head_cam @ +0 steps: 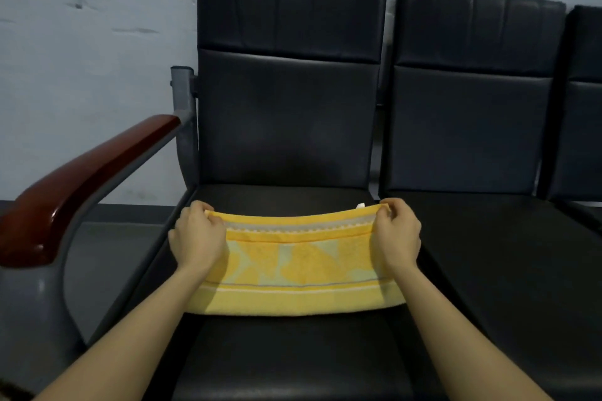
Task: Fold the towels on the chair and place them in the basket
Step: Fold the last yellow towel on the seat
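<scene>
Both hands' fingers (213,217) pinch the towel's (299,265) far corners.

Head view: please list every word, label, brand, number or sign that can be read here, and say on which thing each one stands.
None: no readable text appears anywhere in this view.
yellow towel: woven pattern and stripes only, no letters.
small white tag at the towel's far edge, beside the right hand: too small to tell whether anything is printed on it.
black chair, wooden armrest and wall: no label, brand or number shows.
</scene>
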The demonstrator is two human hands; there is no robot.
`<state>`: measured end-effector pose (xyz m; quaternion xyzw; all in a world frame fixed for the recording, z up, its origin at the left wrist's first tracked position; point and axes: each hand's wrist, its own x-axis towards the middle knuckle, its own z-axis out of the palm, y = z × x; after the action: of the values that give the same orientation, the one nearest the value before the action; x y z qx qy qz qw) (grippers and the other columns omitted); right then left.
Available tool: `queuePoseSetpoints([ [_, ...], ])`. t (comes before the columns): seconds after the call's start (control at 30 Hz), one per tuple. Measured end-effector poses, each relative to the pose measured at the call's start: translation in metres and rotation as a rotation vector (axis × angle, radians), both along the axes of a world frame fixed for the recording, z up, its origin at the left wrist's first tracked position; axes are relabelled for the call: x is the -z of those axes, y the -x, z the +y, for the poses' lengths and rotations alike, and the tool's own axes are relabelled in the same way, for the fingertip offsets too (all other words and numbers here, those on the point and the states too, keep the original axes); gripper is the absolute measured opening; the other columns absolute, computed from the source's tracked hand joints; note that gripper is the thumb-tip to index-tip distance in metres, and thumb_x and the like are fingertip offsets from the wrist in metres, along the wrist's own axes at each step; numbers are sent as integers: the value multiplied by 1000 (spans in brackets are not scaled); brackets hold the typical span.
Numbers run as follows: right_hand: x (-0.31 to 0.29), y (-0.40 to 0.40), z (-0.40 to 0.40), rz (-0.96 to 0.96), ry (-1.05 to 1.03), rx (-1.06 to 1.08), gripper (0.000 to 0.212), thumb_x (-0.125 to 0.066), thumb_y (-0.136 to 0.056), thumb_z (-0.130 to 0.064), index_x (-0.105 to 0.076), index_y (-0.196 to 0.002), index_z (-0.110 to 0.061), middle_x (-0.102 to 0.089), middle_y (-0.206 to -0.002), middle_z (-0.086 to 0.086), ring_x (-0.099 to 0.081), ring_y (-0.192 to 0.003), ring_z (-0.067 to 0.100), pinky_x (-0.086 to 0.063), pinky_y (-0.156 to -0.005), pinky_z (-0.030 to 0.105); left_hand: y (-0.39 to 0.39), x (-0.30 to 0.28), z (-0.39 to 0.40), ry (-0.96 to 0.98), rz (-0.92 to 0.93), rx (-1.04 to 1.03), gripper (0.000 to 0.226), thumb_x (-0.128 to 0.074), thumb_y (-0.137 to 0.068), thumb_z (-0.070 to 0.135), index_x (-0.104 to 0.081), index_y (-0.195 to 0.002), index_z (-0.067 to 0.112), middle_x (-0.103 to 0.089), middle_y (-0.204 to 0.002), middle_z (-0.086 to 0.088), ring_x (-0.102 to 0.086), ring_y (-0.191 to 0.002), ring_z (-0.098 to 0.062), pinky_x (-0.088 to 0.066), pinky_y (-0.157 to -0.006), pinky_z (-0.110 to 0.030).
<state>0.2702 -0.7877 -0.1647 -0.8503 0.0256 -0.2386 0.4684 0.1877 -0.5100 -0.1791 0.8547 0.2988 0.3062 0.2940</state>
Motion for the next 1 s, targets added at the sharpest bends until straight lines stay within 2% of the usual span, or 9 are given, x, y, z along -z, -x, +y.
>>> queuePoseSetpoints([
  [0.13, -5, -27, 13, -44, 33, -8, 21, -45, -99, -23, -59, -112, -17, -60, -109, -4, -56, -98, 15, -44, -77, 34, -23, -6, 9, 6, -25, -1, 19, -46, -96, 15, -58, -111, 11, -60, -113, -10, -55, -104, -29, -36, -98, -46],
  [0.23, 5, -43, 21, 52, 136, -34, 27, -43, -100, -21, -55, -124, -14, -56, -120, 3, -55, -110, 23, -43, -92, 39, -36, -4, 14, -79, 82, 21, 27, -47, -98, 17, -54, -123, 10, -56, -124, -12, -50, -114, -31, -32, -101, -45],
  [0.33, 23, -49, 24, 150, 330, -78, 37, -47, -99, -21, -48, -135, -15, -49, -133, 7, -46, -122, 28, -30, -103, 41, -38, 0, 10, -197, 266, 78, 47, -51, -96, 25, -40, -139, 11, -39, -142, -14, -33, -131, -33, -27, -107, -45],
  [0.47, 41, -35, 37, 64, 418, -275, 34, -48, -97, -18, -52, -131, -17, -48, -134, 3, -43, -122, 22, -27, -102, 32, -37, 8, -8, -343, 328, 267, 46, -44, -98, 36, -40, -141, 19, -33, -148, -4, -24, -137, -25, -19, -110, -42],
  [0.53, 45, -26, 47, 14, 503, -431, 34, -49, -98, -23, -53, -132, -20, -48, -135, -1, -43, -124, 18, -28, -102, 31, -33, 13, -18, -391, 385, 387, 45, -39, -99, 41, -42, -140, 23, -30, -152, 1, -20, -140, -21, -16, -111, -40],
  [0.63, 49, -12, 53, 89, 675, -645, 46, -44, -99, -38, -40, -144, -28, -32, -153, -6, -28, -140, 16, -20, -111, 34, -23, 22, -29, -433, 541, 529, 53, -32, -98, 50, -33, -146, 27, -16, -159, 3, -10, -146, -19, -11, -114, -41],
  [0.7, 54, -5, 50, 204, 815, -695, 53, -35, -101, -46, -25, -151, -33, -16, -160, -9, -13, -147, 14, -11, -117, 35, -14, 28, -32, -427, 685, 573, 60, -23, -98, 55, -17, -152, 29, -3, -161, 5, -2, -147, -18, -7, -116, -41],
  [0.77, 58, 4, 47, 266, 900, -686, 54, -26, -102, -50, -16, -153, -36, -9, -161, -11, -6, -148, 13, -5, -118, 35, -5, 32, -33, -425, 762, 584, 62, -15, -98, 58, -4, -153, 32, 6, -161, 6, 4, -148, -17, -2, -118, -41],
  [1.0, 53, 46, 40, 240, 917, -641, 51, -32, -100, -49, -29, -149, -33, -25, -157, -8, -20, -144, 17, -14, -115, 39, 37, 34, -43, -465, 778, 637, 64, -14, -97, 59, -1, -153, 31, 4, -161, 5, 3, -148, -19, -2, -118, -42],
])
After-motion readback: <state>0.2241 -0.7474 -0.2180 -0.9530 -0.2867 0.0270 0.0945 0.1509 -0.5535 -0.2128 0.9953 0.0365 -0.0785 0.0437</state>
